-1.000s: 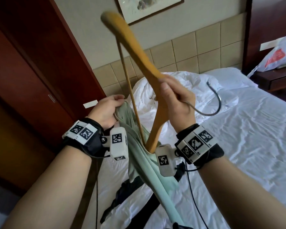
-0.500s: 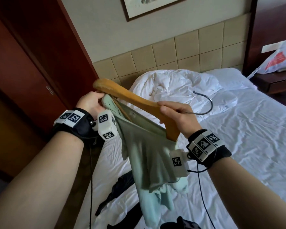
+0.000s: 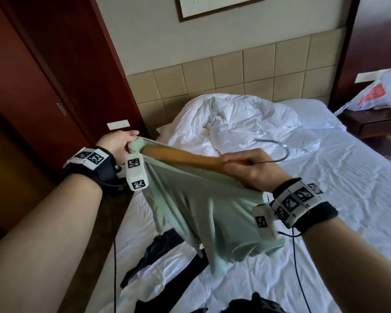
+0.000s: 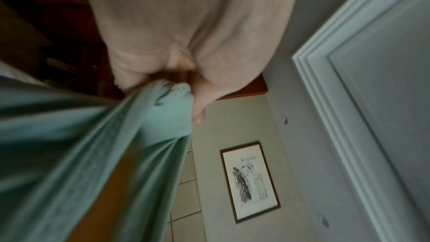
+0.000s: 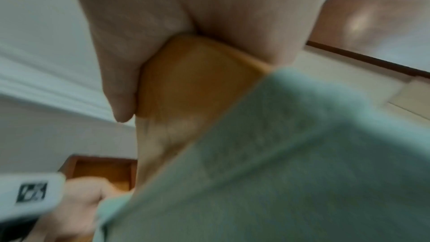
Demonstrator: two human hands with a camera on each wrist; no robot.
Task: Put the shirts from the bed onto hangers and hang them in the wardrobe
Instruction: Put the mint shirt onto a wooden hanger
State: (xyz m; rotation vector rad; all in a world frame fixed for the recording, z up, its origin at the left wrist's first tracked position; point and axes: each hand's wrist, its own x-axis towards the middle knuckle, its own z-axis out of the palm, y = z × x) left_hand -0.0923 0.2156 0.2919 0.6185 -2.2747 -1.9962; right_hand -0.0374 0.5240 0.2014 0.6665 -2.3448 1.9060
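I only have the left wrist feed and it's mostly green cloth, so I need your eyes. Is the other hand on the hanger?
Observer: Yes. The right hand grips the wooden hanger near its middle, beside the metal hook.
Operator: What is my left hand doing with the cloth?
Observer: The left hand pinches the green shirt at the hanger's left tip, stretched over it.
Operator: Anything left on the bed?
Observer: Dark garments lie on the white sheet under the hanging shirt.
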